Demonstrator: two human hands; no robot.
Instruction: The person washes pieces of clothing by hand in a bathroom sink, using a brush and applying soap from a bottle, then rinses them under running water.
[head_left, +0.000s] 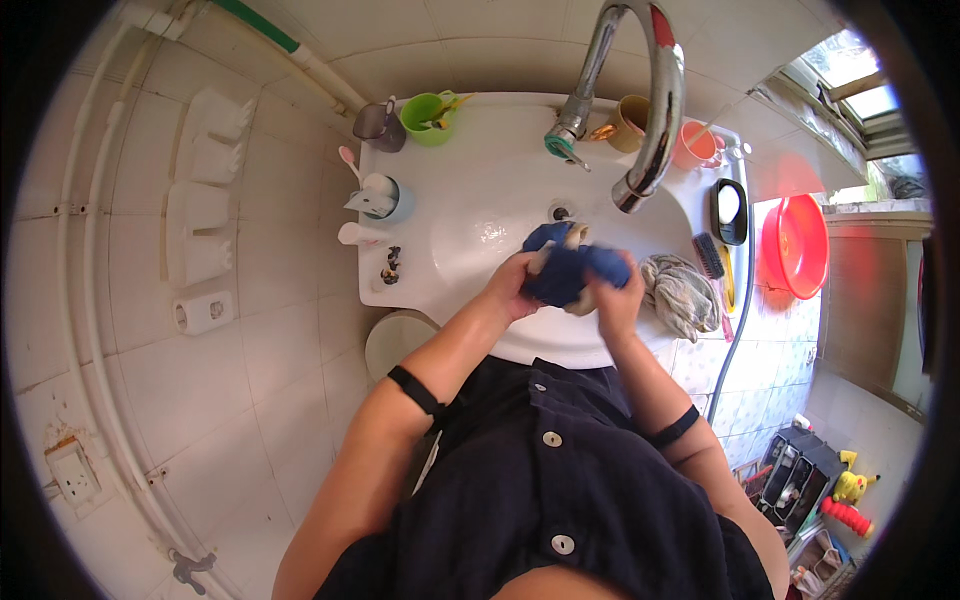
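Observation:
Both my hands are over the white sink basin [470, 215], pressed together on a dark blue cloth [565, 270]. My left hand [512, 285] grips its left side and my right hand [615, 300] grips its right side. A pale beige piece shows between the folds of the cloth. The chrome faucet [655, 90] arches above, its spout ending just above the cloth. The drain [562, 212] lies behind the cloth.
A grey rag [682, 292] lies on the sink's right rim, beside a brush [708, 255] and a black soap dish [728, 210]. Cups, green [428, 118], brown [630, 122] and pink [695, 145], line the back. A red basin [797, 245] hangs at right. Toys lie on the floor.

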